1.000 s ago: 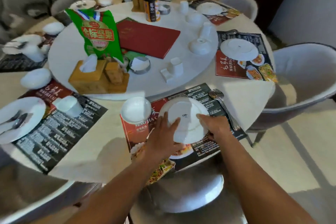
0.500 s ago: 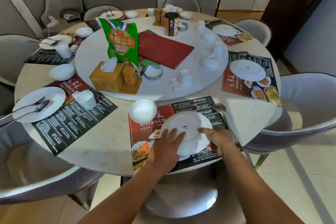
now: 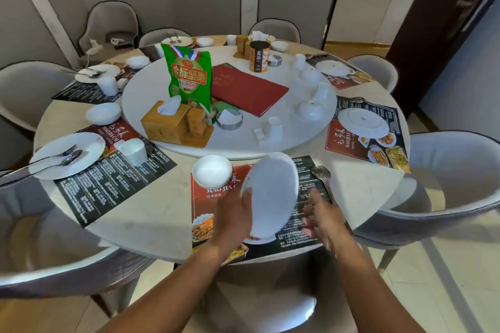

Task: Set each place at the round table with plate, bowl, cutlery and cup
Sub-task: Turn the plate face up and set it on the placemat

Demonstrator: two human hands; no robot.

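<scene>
— Where is the plate (image 3: pixel 270 194) now?

— Tilted up on edge over the near placemat (image 3: pixel 308 227), its white face turned toward me. My left hand (image 3: pixel 234 220) grips its left rim, fingers curled behind it.

— And your right hand (image 3: pixel 323 220)?

— Just right of the plate and apart from it, fingers spread, holding nothing; it is blurred.

— What lies around them?

— A small bowl (image 3: pixel 212 174) sits on the mat just left of the plate's far edge. A fork and spoon (image 3: pixel 323 177) lie to the right, beyond my right hand, on the worktop (image 3: pixel 151 213).
</scene>
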